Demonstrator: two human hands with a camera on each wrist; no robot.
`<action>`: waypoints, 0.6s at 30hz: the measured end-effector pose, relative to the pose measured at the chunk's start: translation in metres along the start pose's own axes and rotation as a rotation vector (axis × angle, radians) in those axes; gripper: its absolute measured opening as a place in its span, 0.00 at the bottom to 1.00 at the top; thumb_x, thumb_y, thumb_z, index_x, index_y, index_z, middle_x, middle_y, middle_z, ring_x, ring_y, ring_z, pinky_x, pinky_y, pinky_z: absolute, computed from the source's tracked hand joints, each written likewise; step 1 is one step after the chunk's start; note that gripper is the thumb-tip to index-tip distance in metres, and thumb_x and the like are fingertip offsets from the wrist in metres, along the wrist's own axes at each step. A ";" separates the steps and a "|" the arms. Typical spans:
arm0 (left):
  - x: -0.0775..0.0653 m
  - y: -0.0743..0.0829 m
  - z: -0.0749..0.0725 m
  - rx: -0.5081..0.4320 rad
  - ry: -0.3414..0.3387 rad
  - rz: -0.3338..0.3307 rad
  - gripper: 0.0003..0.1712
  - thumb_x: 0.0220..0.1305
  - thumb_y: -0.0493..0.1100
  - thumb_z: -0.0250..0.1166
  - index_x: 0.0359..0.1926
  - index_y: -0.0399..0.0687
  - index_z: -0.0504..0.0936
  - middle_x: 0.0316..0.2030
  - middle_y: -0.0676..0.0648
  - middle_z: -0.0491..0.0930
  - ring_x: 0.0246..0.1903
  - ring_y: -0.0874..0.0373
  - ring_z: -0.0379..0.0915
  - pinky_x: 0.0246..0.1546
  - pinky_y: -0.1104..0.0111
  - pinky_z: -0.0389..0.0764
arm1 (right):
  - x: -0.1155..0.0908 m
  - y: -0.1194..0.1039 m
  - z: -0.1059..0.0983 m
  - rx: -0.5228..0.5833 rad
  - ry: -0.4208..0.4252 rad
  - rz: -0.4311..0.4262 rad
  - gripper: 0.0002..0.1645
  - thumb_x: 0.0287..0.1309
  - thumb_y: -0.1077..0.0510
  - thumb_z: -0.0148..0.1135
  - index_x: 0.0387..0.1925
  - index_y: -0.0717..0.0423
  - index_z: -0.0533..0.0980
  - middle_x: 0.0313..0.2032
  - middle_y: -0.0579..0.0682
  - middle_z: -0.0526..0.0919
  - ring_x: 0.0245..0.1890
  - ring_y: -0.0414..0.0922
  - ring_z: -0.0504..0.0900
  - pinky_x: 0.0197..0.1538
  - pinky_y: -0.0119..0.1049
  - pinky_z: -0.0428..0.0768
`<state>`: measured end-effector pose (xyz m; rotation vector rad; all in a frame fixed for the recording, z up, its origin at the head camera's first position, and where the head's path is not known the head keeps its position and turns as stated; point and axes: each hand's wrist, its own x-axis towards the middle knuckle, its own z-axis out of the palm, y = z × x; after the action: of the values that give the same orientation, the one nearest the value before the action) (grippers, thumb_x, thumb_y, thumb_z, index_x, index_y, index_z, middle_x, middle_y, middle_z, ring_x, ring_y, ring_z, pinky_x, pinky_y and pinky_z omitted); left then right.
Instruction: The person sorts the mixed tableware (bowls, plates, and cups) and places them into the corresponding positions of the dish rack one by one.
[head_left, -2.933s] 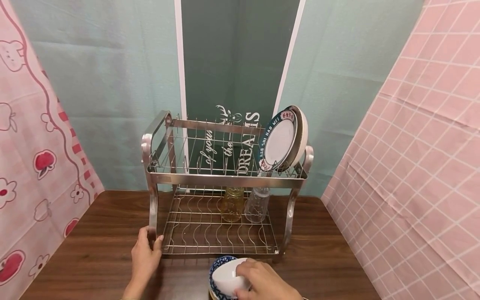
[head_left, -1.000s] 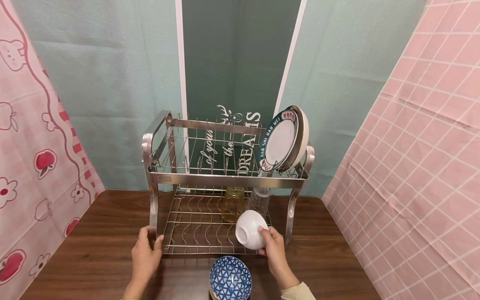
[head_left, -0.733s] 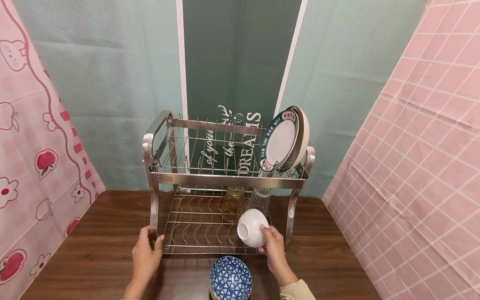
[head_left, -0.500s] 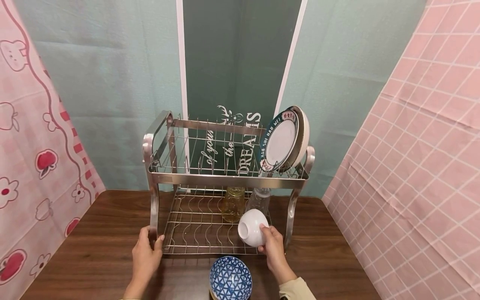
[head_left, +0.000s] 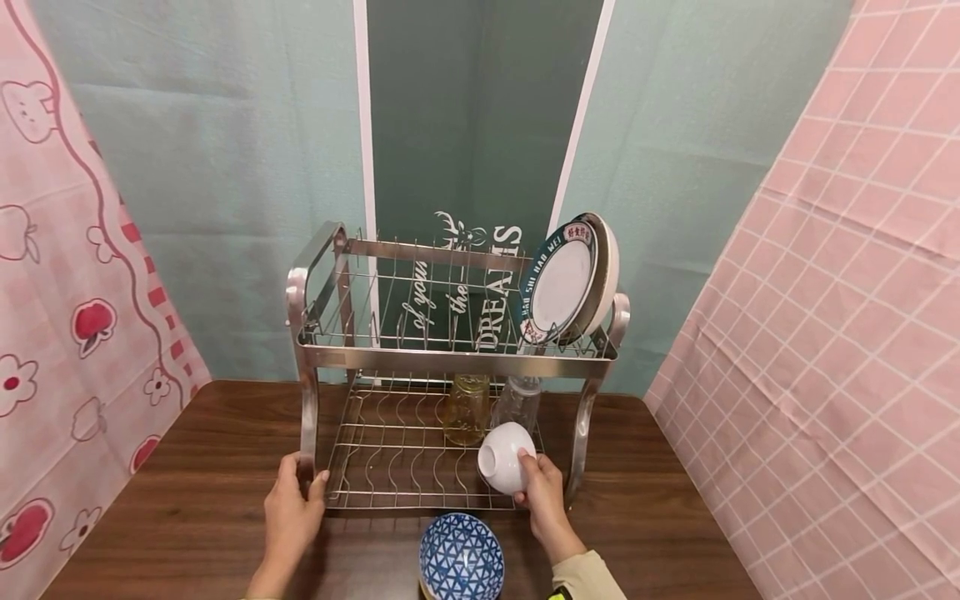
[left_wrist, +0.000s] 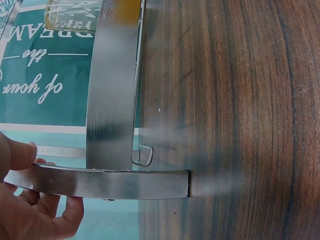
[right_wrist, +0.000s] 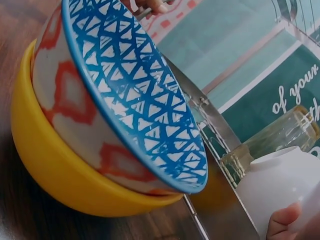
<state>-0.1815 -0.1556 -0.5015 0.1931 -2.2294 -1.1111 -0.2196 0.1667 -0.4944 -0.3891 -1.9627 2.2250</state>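
My left hand grips the front left leg of a two-tier metal dish rack; in the left wrist view, thumb and fingers lie on either side of that flat metal leg. A small white bowl is in my right hand, tilted with its foot facing left, over the front right of the lower tier. In front of the rack sits a blue-and-white patterned bowl, nested in a yellow bowl. Behind the white bowl stand an amber glass and a clear glass.
On the upper tier's right end, a teal-rimmed plate and a deeper dish lean on edge. The rack stands on a dark wooden table. Pink cloth hangs at the sides, a green one behind.
My right hand lifted the white bowl out of the blue patterned bowl, turned it over and brought it to the lower tier. Lately it shifts only slightly. My left hand stays on the leg.
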 end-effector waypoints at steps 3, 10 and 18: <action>0.000 0.000 0.000 -0.001 -0.002 0.002 0.21 0.52 0.30 0.67 0.45 0.37 0.68 0.29 0.37 0.76 0.28 0.40 0.73 0.28 0.48 0.69 | 0.002 0.003 0.000 -0.004 0.018 -0.006 0.15 0.63 0.56 0.54 0.30 0.67 0.69 0.26 0.55 0.72 0.18 0.41 0.68 0.16 0.26 0.65; 0.000 0.000 0.001 0.001 0.003 0.003 0.21 0.52 0.30 0.67 0.45 0.37 0.68 0.29 0.37 0.76 0.28 0.40 0.73 0.28 0.48 0.69 | 0.002 0.004 0.001 -0.029 0.023 -0.007 0.17 0.63 0.56 0.55 0.32 0.70 0.70 0.27 0.55 0.72 0.19 0.42 0.69 0.16 0.26 0.66; 0.000 0.001 0.001 0.005 0.007 0.000 0.21 0.52 0.30 0.68 0.44 0.37 0.68 0.28 0.38 0.75 0.27 0.42 0.72 0.27 0.49 0.69 | 0.003 0.001 0.000 -0.026 0.038 0.006 0.17 0.64 0.54 0.55 0.32 0.69 0.70 0.27 0.55 0.71 0.17 0.41 0.68 0.15 0.27 0.66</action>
<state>-0.1816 -0.1545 -0.5010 0.1989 -2.2263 -1.1037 -0.2224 0.1672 -0.4952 -0.4380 -1.9759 2.1814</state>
